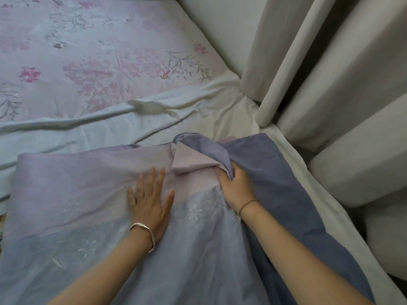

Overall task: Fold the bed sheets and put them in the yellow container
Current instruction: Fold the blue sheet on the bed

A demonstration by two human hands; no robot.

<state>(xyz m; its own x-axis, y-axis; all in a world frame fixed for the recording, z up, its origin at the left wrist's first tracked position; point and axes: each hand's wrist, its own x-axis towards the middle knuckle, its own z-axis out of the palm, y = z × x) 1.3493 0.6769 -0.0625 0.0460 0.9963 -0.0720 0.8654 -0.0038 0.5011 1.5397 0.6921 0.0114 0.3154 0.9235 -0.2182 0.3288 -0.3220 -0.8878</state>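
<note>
Pressing bed sheet (72, 194) under spread left hand (149, 203) | right hand (236, 187) grip bunches its blue edge

Cream curtains (308, 51) hang beside a floral-covered bed (99, 62).

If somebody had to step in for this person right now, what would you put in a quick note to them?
Left hand: flat, pressing down on the lilac sheet.
Right hand: grips a bunched edge of the same sheet, where its darker blue side shows.
The sheet lies spread on the bed, over the floral cover.
Done: folding has begun; the right side is rumpled.
Left: finish the folds, then put the sheet in the yellow container, which is out of view.
</note>
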